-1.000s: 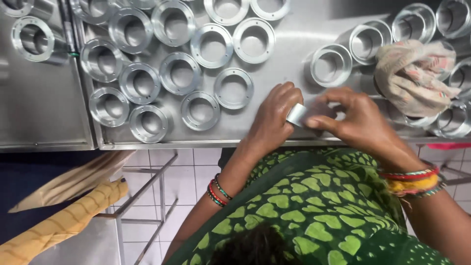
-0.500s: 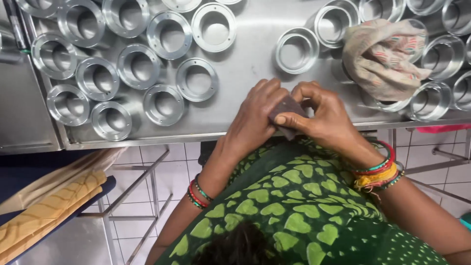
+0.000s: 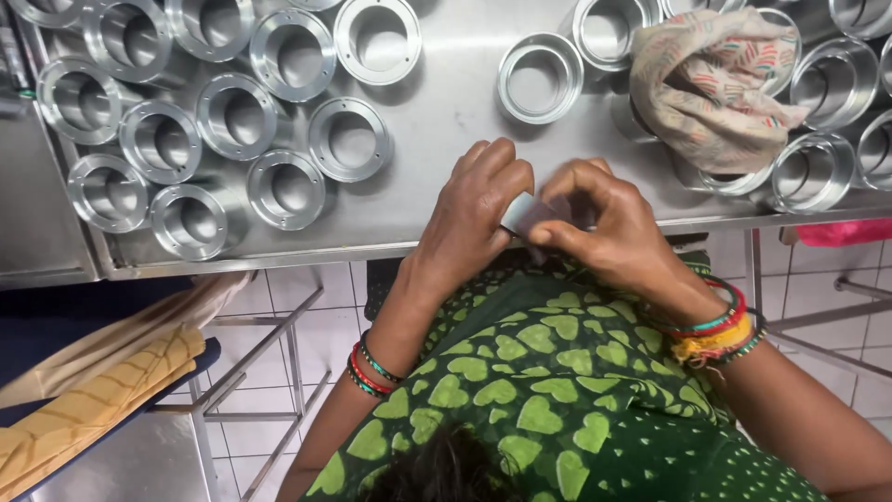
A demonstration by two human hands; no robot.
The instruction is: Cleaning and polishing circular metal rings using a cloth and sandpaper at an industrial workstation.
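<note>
While the flanged metal rings (image 3: 290,187) wait in rows on the steel bench (image 3: 446,121), the left hand (image 3: 474,218) and right hand (image 3: 604,228) pinch one small grey piece (image 3: 528,216) between fingertips at the bench's near edge, close for fine work

Small grey piece (image 3: 531,216) blurred between fingers (image 3: 557,232)
</note>
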